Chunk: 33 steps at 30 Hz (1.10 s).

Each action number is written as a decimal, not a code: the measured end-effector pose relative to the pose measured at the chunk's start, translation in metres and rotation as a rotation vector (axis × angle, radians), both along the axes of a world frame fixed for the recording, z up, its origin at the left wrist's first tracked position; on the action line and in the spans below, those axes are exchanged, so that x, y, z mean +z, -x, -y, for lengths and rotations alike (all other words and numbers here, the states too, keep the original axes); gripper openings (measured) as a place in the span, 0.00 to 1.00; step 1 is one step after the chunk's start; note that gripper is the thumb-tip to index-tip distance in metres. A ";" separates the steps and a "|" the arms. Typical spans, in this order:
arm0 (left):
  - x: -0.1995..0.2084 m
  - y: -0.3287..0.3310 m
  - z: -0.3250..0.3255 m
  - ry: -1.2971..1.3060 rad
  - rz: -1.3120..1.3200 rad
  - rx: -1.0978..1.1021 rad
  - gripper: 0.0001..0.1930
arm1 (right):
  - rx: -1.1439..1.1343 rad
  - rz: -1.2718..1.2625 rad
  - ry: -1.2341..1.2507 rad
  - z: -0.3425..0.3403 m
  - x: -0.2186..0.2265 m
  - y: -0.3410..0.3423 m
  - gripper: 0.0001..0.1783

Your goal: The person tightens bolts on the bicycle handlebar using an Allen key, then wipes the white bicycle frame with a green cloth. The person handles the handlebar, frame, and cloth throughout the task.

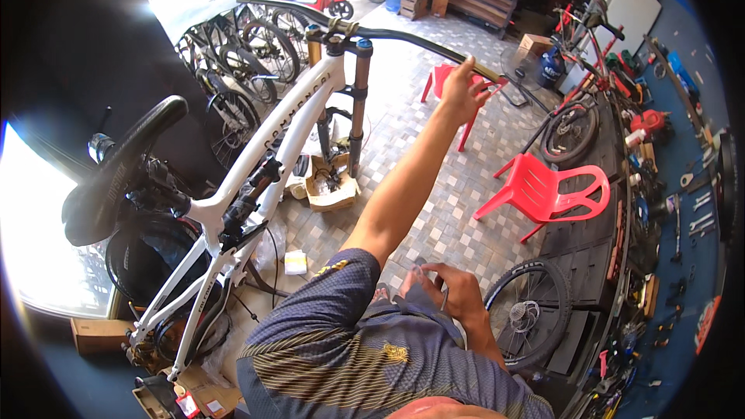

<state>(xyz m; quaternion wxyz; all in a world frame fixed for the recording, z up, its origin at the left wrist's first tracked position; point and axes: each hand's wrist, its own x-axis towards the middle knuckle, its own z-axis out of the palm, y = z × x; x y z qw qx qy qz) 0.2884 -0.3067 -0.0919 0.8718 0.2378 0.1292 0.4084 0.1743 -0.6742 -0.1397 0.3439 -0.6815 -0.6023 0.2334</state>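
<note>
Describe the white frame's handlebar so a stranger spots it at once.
Start with the white bicycle frame on the left and go up to its front end. The handlebar is the long, dark bar across the top. Unlike the frame's broad saddle, it is slim and has the left hand at its right end.

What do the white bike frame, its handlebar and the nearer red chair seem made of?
Frame: painted metal or carbon, smooth white tubes; can't tell which.
Handlebar: likewise metal or carbon, smooth, dark, faintly shiny.
Chair: probably moulded plastic, smooth, slotted, uniformly red.
</note>
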 end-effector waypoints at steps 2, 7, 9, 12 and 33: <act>0.003 -0.005 -0.017 -0.020 0.162 -0.068 0.22 | -0.012 0.033 0.047 0.022 -0.001 -0.005 0.17; -0.006 0.005 0.033 0.044 0.213 0.070 0.13 | -0.194 0.088 0.147 0.078 -0.014 -0.031 0.17; -0.014 0.027 0.050 -0.007 0.228 0.074 0.17 | -0.227 0.067 0.200 0.095 -0.019 -0.044 0.17; -0.014 0.073 0.076 -0.041 0.222 0.077 0.20 | -0.192 0.069 0.167 0.110 -0.026 -0.070 0.17; 0.028 0.276 0.112 -0.193 -0.139 0.435 0.19 | 0.027 0.124 0.167 0.221 -0.047 -0.267 0.18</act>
